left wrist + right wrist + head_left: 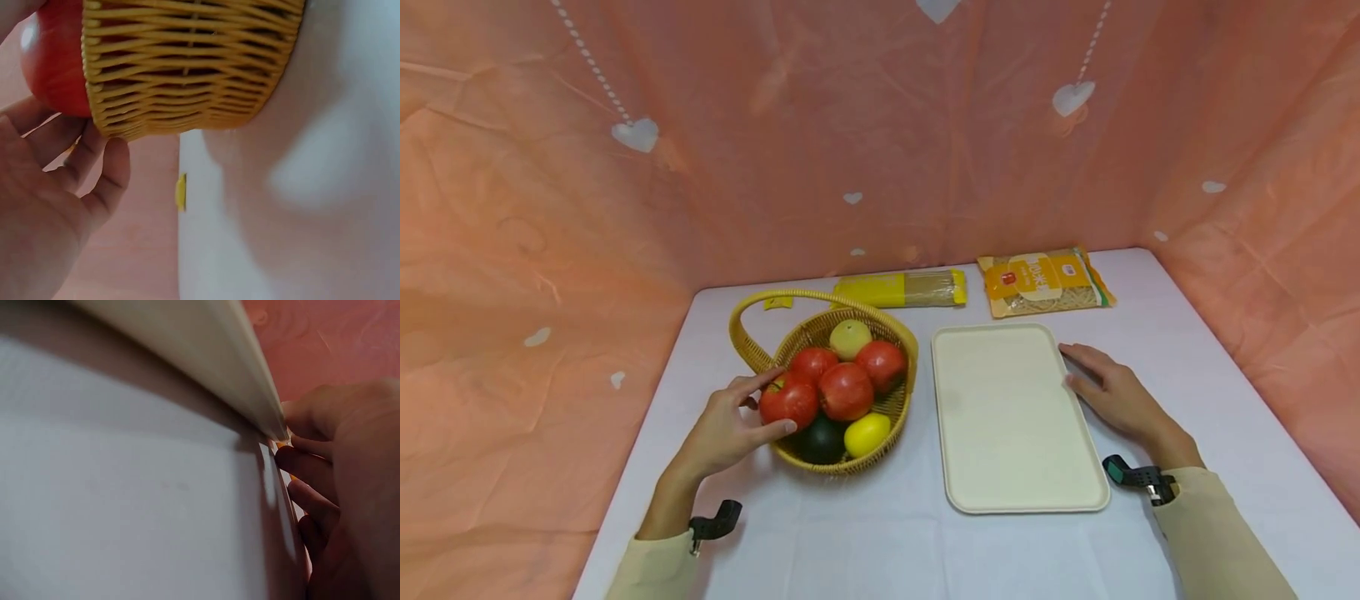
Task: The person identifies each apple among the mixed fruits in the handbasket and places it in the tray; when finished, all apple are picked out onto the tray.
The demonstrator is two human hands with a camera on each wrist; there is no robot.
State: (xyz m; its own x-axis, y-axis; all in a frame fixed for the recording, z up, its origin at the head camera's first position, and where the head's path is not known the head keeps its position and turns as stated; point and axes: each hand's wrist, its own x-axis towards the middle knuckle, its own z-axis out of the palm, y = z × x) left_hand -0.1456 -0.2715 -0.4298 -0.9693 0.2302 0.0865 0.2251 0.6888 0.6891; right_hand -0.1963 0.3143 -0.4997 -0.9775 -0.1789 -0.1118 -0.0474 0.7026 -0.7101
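Note:
My left hand [724,427] grips a red apple [788,402] at the left side of a yellow woven basket [842,468], thumb and fingers spread around it. In the left wrist view the apple [57,59] shows above the basket's rim, and the fingers [115,164] lie against the rim. Beside it in the basket are more red fruits [847,392], a pale green fruit [851,339], a lemon [867,435] and a dark avocado-like fruit [820,442]. My right hand [1116,398] rests at the right edge of a cream tray [1018,417], its fingertips touching the edge.
Behind the basket lies a yellow pack of noodles [901,289], with a small yellow packet [778,302] to its left. An orange bag of pasta [1047,282] lies behind the tray. The basket handle [739,333] leans toward the back left. Pink cloth surrounds the white table.

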